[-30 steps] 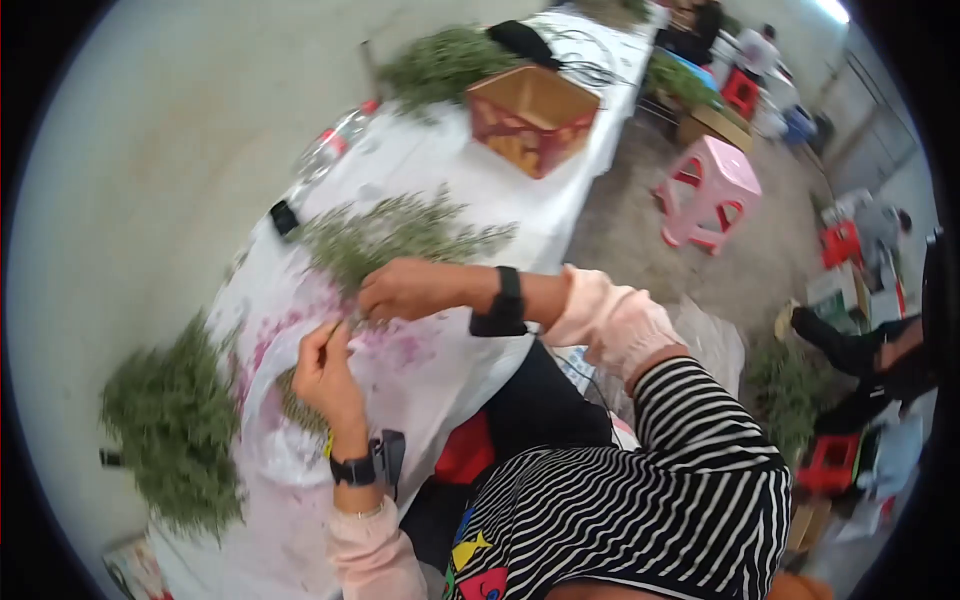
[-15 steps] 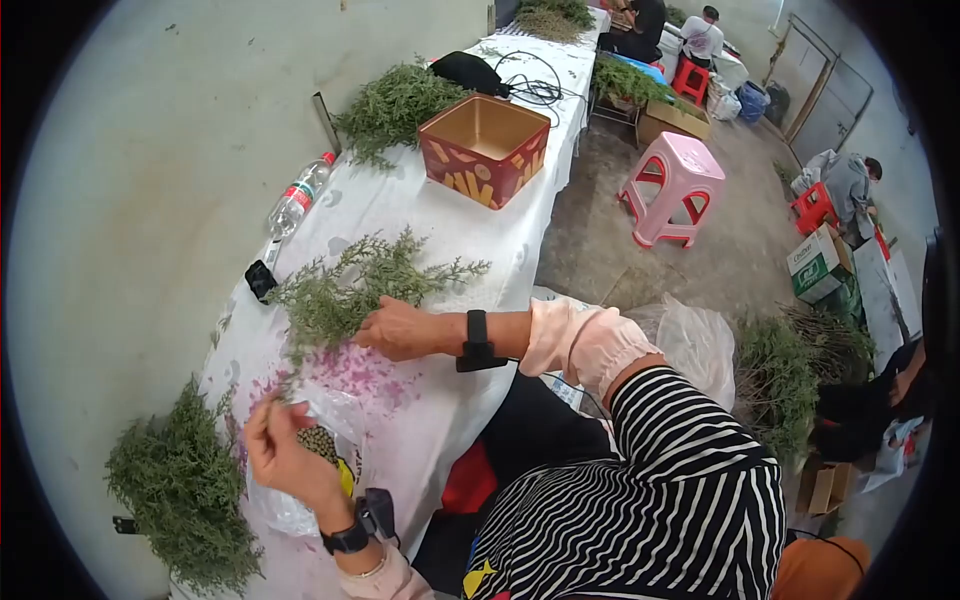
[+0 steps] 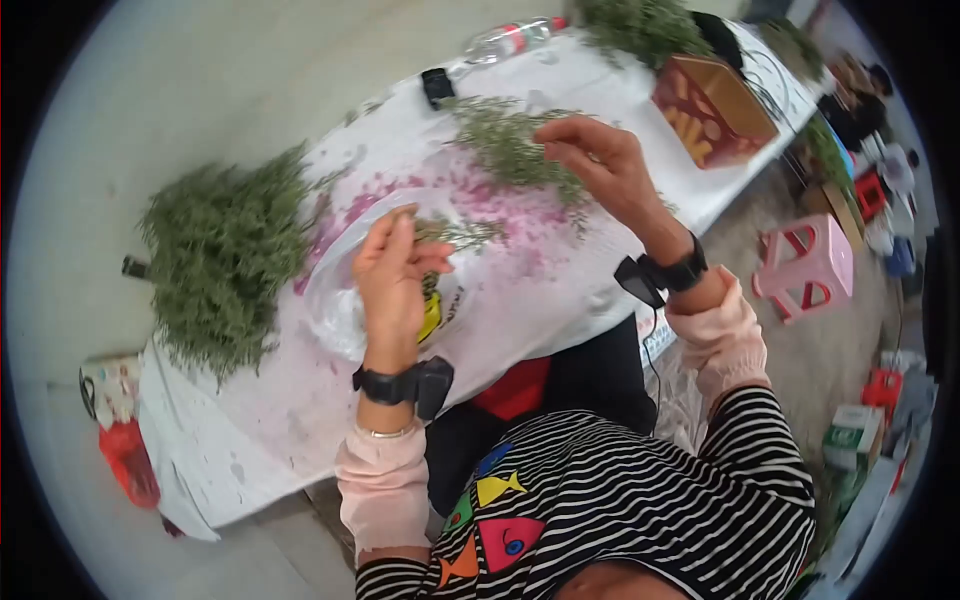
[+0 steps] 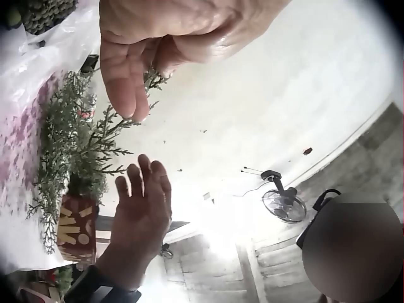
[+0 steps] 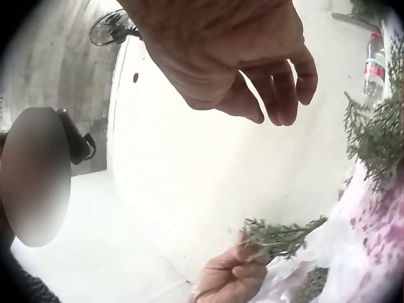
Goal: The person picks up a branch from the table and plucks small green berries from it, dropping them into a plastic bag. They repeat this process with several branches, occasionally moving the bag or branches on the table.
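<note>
My left hand (image 3: 392, 275) pinches a small green leafy sprig (image 3: 465, 233) that points right, over a clear plastic bag (image 3: 335, 290). In the right wrist view the same sprig (image 5: 281, 240) sticks out from the fingers of the left hand (image 5: 230, 274). My right hand (image 3: 605, 170) is raised to the right with fingers loosely bent and nothing between them. It overlaps a loose bunch of sprigs (image 3: 505, 140) on the white cloth. Small greenish-brown grains (image 4: 50, 12) fill the bag, mostly hidden behind the left hand in the head view.
A large heap of green branches (image 3: 225, 260) lies at the left. Pink scraps (image 3: 520, 245) scatter over the tablecloth. Farther back are a black object (image 3: 437, 88), a plastic bottle (image 3: 510, 42) and a printed box (image 3: 715, 110). A pink stool (image 3: 805, 265) stands on the floor.
My right hand has lifted from the loose sprigs and its fingers have spread. A leafy sprig now shows in my left hand, still near the bag. The head view has swung left.
</note>
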{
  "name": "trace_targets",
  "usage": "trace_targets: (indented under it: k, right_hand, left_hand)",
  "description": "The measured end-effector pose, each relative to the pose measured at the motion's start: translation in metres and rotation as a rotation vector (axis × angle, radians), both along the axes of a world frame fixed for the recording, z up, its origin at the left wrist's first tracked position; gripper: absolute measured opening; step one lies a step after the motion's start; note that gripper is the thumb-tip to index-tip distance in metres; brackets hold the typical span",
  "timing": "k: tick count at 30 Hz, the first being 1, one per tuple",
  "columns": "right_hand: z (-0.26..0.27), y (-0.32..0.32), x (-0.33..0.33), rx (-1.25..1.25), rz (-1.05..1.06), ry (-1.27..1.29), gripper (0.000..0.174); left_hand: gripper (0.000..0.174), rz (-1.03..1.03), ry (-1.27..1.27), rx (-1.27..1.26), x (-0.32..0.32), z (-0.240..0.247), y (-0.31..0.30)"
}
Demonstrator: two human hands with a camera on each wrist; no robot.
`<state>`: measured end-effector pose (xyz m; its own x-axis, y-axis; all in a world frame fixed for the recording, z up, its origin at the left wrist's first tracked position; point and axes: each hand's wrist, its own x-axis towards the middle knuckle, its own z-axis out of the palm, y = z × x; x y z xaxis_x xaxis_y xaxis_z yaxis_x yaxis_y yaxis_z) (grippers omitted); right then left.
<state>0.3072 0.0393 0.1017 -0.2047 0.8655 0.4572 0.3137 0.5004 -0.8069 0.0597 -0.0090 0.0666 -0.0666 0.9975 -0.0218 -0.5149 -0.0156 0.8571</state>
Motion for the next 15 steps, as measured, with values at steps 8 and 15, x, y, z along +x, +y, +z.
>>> trace_targets:
  k: [8,15]
  right_hand:
    - [-0.004,-0.004,-0.068,0.086,0.190,-0.035,0.021]
    - [-0.041,0.003,-0.120,-0.344,0.354,0.151,0.025]
  left_hand:
    - [0.024,-0.118,0.020,-0.018,-0.011,-0.004,0.008]
    - [0.031,-0.079,0.152,0.091,-0.019,-0.028,0.004]
